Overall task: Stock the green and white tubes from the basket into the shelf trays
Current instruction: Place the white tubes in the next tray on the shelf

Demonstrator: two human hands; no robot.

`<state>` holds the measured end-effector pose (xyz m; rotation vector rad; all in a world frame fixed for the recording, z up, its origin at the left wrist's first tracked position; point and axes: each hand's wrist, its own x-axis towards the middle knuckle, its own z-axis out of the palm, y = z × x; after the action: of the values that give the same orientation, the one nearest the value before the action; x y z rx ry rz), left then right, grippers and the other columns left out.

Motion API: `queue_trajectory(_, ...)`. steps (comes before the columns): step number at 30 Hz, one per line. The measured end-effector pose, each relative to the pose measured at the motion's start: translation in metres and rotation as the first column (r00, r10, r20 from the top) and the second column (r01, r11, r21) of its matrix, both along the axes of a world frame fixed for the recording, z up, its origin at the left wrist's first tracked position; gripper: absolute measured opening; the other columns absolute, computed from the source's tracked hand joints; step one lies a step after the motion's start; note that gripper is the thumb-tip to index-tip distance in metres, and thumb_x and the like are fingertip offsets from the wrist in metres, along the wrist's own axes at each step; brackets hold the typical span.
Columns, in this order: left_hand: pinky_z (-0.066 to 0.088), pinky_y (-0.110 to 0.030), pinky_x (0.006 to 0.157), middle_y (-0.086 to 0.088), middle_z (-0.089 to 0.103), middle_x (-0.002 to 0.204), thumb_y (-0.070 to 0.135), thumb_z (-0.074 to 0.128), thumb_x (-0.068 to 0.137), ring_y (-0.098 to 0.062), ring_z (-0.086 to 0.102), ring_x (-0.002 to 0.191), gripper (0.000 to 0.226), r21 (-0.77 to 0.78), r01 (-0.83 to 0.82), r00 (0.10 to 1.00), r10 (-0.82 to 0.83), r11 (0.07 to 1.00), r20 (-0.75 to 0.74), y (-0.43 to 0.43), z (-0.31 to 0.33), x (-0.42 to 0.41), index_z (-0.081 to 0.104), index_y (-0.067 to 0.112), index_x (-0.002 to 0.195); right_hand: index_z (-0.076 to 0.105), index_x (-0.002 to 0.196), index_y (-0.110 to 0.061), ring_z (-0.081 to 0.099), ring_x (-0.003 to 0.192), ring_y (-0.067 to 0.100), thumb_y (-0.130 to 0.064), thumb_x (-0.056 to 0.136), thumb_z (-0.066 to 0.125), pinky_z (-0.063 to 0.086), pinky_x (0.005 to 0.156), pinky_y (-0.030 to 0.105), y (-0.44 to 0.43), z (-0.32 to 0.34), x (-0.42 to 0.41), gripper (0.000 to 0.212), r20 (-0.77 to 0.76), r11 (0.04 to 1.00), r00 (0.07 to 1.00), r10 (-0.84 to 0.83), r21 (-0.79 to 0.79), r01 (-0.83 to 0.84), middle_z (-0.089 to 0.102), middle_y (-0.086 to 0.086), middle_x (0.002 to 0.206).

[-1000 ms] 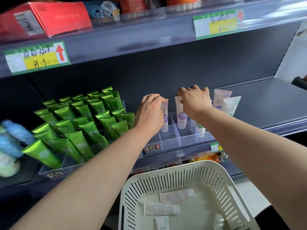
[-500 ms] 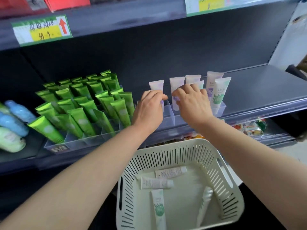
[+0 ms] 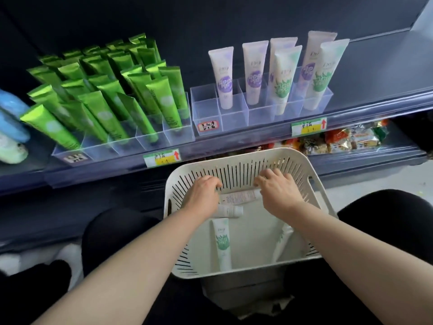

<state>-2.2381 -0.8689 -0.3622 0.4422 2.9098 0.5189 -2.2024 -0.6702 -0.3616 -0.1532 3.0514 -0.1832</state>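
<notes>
Four tubes lie flat in the basket (image 3: 236, 174), among them a green and white tube (image 3: 222, 242) near its middle. The rearmost tube (image 3: 239, 197) lies between the left hand (image 3: 206, 191) and right hand (image 3: 276, 192). Both hands' fingers curl downward at its ends; whether either has actually closed on it cannot be told. Recommended: take one tube per hand by the body, lift clear of the slotted wall, and seat cap-down in the vacant front cells of the clear tray (image 3: 205, 111).

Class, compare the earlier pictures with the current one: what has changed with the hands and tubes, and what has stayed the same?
The left hand and right hand let go of the white tubes in the tray, dropped into the basket, and now reach the far tube lying there. Whether either grips it cannot be told. Unchanged: white tubes upright, green tubes in place, four tubes in the basket.
</notes>
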Motion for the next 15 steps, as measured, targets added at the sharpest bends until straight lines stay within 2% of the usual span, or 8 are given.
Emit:
queue_trajectory(3,0.045,-0.029,0.092,0.001,0.056,0.124,0.009,0.057,0.092,-0.015,0.051,0.111,0.029,-0.107,-0.053,0.979,0.073,0.993,0.191,-0.007,-0.028,0.01,0.059,0.018,0.119,0.053,0.127,-0.028,0.041,0.121,0.02,-0.012,0.091,0.051,0.034,0.102,0.038,0.009,-0.03,0.008,0.04,0.175,0.999,0.984,-0.037,0.006,0.036,0.047,-0.004,0.13)
queue_trajectory(6,0.046,-0.029,0.081,-0.004,0.056,0.118,0.007,0.05,0.093,-0.018,0.052,0.097,0.029,-0.206,-0.076,0.929,0.144,0.976,0.342,-0.013,-0.047,0.017,0.056,0.016,0.12,0.051,0.129,-0.027,0.038,0.128,0.021,-0.008,0.09,0.049,0.027,0.111,0.04,0.017,-0.052,0.01,0.043,0.344,0.998,0.938,-0.05,0.051,0.035,0.045,-0.001,0.135)
queue_trajectory(8,0.045,-0.028,0.077,-0.005,0.056,0.118,0.006,0.047,0.093,-0.017,0.052,0.094,0.033,-0.225,-0.107,0.895,0.192,0.969,0.403,-0.015,-0.056,0.019,0.055,0.014,0.123,0.051,0.129,-0.027,0.039,0.128,0.021,-0.008,0.09,0.049,0.032,0.107,0.04,0.018,-0.061,0.008,0.044,0.431,0.998,0.901,-0.048,0.053,0.028,0.044,0.0,0.136)
queue_trajectory(11,0.04,-0.025,0.078,-0.006,0.057,0.123,0.009,0.045,0.096,-0.016,0.048,0.094,0.032,-0.224,-0.128,0.865,0.219,0.966,0.452,-0.017,-0.068,0.021,0.053,0.011,0.126,0.05,0.13,-0.026,0.041,0.126,0.02,-0.007,0.091,0.049,0.036,0.104,0.037,0.011,-0.071,0.002,0.043,0.49,1.0,0.872,-0.012,0.013,0.007,0.046,0.0,0.135)
queue_trajectory(15,0.044,-0.029,0.084,-0.007,0.056,0.128,0.003,0.045,0.092,-0.024,0.054,0.114,0.042,-0.249,-0.234,0.811,0.33,0.94,0.484,-0.02,-0.079,0.021,0.05,0.011,0.133,0.046,0.133,-0.023,0.045,0.121,0.02,-0.004,0.092,0.049,0.038,0.098,0.035,-0.013,-0.079,-0.015,0.045,0.456,0.999,0.889,0.039,-0.041,-0.023,0.048,0.0,0.134)
